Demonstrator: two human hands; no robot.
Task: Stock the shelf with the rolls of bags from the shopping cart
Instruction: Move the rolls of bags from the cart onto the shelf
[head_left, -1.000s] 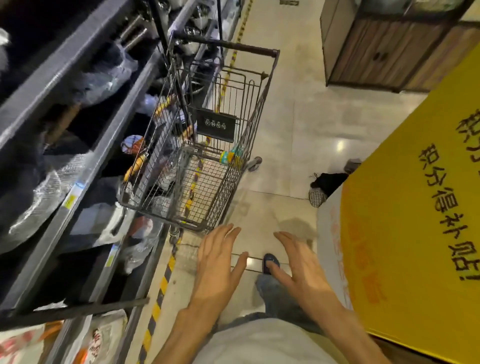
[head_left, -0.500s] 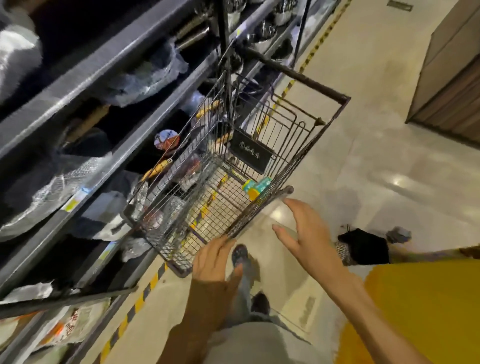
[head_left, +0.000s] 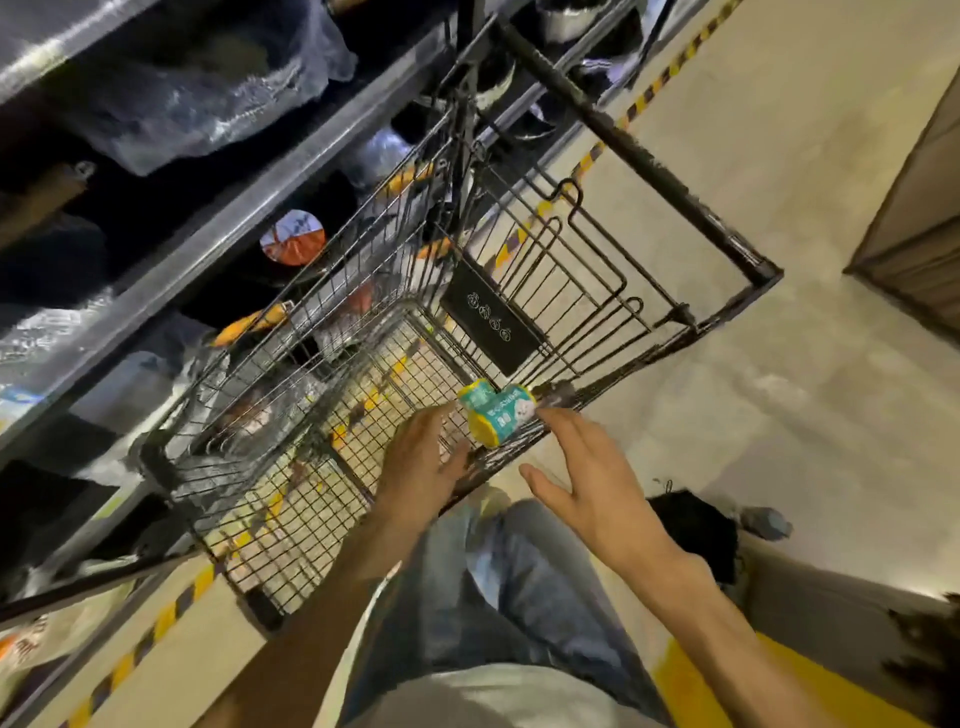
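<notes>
Your hands at the cart
Both left hand (head_left: 421, 467) and right hand (head_left: 587, 483) spread, holding nothing; rolls of bags (head_left: 496, 413) sit against the shopping cart (head_left: 519, 457) near-side rim.

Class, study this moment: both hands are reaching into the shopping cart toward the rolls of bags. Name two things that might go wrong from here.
1. The rolls of bags lie against the cart's wire side, right by the right hand; a clumsy pinch may jam them against the mesh.
2. The left hand reaches over the cart rim, so leaning on it might roll the cart along the shelf.
</notes>
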